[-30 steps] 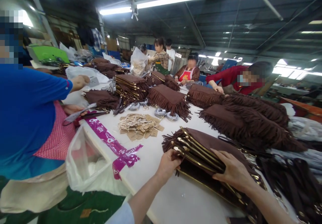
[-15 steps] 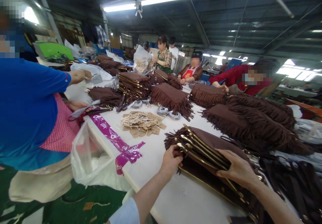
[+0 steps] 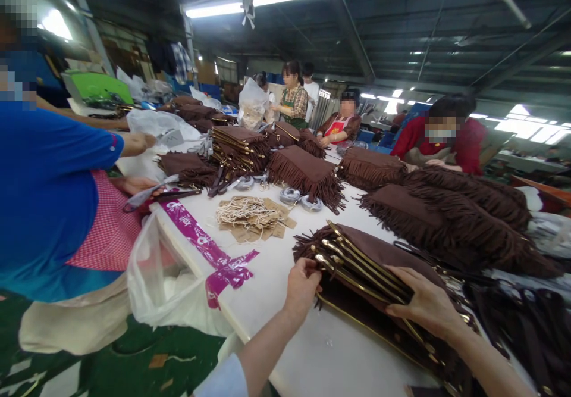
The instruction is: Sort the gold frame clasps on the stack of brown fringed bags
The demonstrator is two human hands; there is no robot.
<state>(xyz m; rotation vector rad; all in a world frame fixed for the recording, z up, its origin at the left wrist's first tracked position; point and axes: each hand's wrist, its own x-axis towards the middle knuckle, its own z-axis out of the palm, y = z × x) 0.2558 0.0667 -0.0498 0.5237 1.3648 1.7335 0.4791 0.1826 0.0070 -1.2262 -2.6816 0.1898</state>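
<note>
A stack of brown fringed bags (image 3: 379,248) with gold metal frames lies on the white table (image 3: 330,337) in front of me. The lowest bag's mouth gapes, and its gold rim runs toward the table's near edge. At the left end of the frames, my left hand (image 3: 303,284) pinches the edge of a bag; its fingertips are partly hidden. My right hand (image 3: 422,302) is wrapped over the gold frames at their right end, thumb below and fingers on top.
Paper tags (image 3: 254,217) with white strings lie beyond the stack. More fringed bags (image 3: 307,171) are piled farther back. Dark straps (image 3: 513,319) lie at the right. A co-worker in blue (image 3: 49,188) stands at the left beside a plastic bag (image 3: 165,284); another in red (image 3: 464,141) bends over the far side.
Both my hands keep nearly the same hold on the bags. The co-worker in red has shifted a little, and the co-worker in blue has moved an arm slightly left.
</note>
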